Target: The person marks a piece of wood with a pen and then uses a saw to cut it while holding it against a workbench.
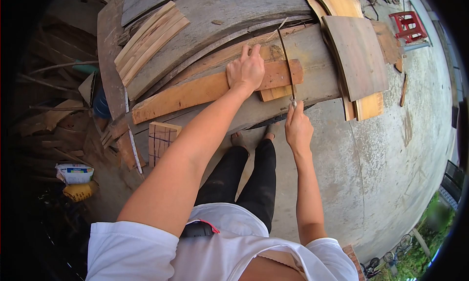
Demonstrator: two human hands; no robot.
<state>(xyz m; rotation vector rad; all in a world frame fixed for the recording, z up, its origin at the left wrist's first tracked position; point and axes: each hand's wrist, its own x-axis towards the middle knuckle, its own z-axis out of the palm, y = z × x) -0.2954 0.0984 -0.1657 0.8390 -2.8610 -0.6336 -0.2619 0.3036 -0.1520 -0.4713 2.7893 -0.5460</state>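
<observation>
A long reddish-brown wooden board point(185, 96) lies across the stacked timber in front of me. My left hand point(245, 68) presses down on it, with the fingers curled over its far edge. My right hand point(298, 127) is closed around the near end of a hand saw point(287, 56). The thin dark blade stands nearly upright in view and crosses the board close to its right end. A shorter wood block point(274, 94) shows beneath the board, left of the blade.
Wide grey planks point(220, 24) form the work surface. Cut strips point(151, 41) lie at upper left, curved boards point(355, 54) at right. A marked block point(162, 138) sits near my left arm. Scrap wood and a white bag point(74, 173) are at left; a red stool point(409, 27) stands far right.
</observation>
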